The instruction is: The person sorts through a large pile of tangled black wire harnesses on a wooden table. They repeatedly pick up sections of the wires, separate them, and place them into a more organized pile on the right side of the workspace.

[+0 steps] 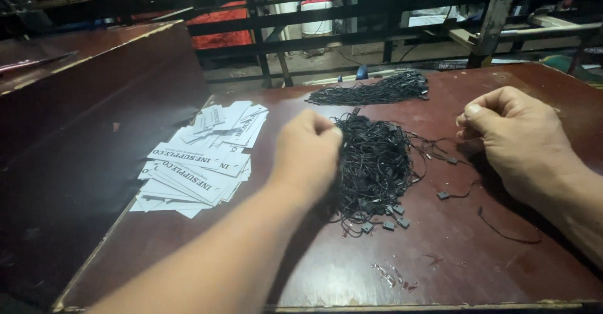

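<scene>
Head view: the left hand [308, 157] was closed, pinching into the tangled black cord pile [375, 163] at table centre. The right hand [515, 135], at three o'clock, pinched one thin cord. White tags [201, 163] lay at nine o'clock; separating one cord seemingly needed a gentle pull.

We see a dark reddish-brown counter [440, 257], its top scuffed and its front edge worn pale. Near the middle lies a tangled heap of black cords [377, 163] with small square tabs. A second, flatter bundle of cords [370, 91] lies farther back, apart from the first. At the left edge sits a loose stack of white tags [201, 163]. A few stray cords [505, 231] and small scraps [392, 276] lie toward the front.
</scene>
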